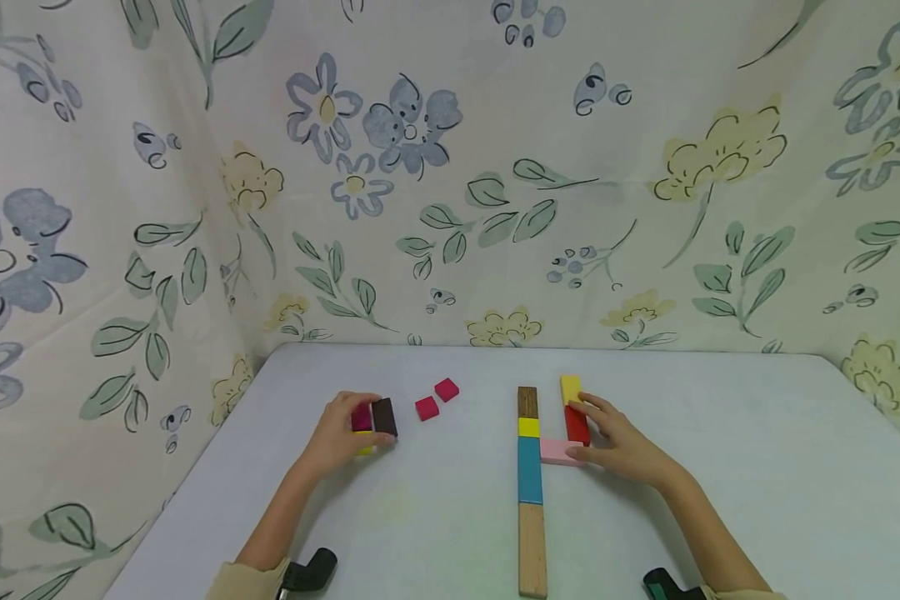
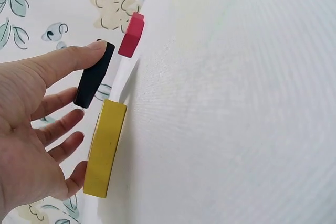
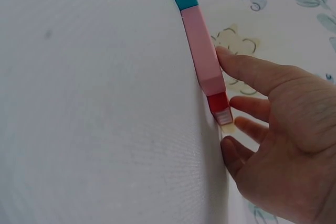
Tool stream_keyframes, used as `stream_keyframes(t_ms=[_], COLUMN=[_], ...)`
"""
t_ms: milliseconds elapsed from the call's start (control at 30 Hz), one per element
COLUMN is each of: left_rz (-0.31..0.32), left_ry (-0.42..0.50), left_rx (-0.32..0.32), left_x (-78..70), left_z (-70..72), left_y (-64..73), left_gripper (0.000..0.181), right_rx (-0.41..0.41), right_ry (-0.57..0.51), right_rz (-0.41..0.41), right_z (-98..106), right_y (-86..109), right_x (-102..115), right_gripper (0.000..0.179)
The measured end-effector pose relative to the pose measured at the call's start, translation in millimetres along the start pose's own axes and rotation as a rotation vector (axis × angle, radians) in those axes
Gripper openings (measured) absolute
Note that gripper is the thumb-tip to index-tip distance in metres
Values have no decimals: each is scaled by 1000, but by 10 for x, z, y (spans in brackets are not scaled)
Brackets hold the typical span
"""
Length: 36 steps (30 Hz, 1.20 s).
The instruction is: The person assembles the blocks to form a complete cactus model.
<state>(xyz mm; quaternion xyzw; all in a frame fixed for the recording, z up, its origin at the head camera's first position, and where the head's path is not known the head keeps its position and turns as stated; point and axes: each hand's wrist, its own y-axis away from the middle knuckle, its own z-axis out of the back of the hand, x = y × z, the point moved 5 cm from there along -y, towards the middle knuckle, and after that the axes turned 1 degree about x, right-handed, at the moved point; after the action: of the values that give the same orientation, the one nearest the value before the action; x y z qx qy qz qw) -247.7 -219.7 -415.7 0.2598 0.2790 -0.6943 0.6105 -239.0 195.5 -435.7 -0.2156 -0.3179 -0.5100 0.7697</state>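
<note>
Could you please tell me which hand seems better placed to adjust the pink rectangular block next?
Probably the right hand: it is right at the pink rectangular block, whereas the left hand is well away, pinching a dark brown rectangular block.

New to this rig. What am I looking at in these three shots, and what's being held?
No machine arms here, just a person's two bare hands. The wide picture comes from a camera worn on the head, looking forward and down. The other two come from cameras worn on the wrists, each looking at its own hand's work.

On the white table are colored blocks. A row runs brown, yellow, blue, tan, with a pink block touching the blue one's side. Two small red blocks lie apart.

The left hand pinches a dark block; a yellow block is beside that hand. The right hand is at the pink block and a longer red block; whether it grips either is unclear.
</note>
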Motion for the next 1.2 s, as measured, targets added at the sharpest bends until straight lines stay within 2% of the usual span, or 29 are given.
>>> stream_keyframes(t_ms=[67,400,633,767,1000,1200], left_rz=[-24,-51,-13,-5,-23,-28], left_ry=[10,90,220,264,307,307], left_rx=[1,-3,23,31,43,51], left_x=[-25,-125,-238,-305,-424,-525], left_z=[2,16,-19,-47,-108,-198], left_y=[-9,-92,-164,-212,-303,-402], left_gripper=[62,59,63,63,65,65], right_rx=[0,9,9,9,12,13], right_ry=[1,-6,-14,-10,-11,-13], right_rz=[-2,-15,-20,-18,-24,-24], right_z=[1,-6,-9,-8,-7,3], right_y=[1,9,5,-2,0,-1], right_x=[0,0,-8,-16,3,4], right_gripper=[81,82,82,82,81,81])
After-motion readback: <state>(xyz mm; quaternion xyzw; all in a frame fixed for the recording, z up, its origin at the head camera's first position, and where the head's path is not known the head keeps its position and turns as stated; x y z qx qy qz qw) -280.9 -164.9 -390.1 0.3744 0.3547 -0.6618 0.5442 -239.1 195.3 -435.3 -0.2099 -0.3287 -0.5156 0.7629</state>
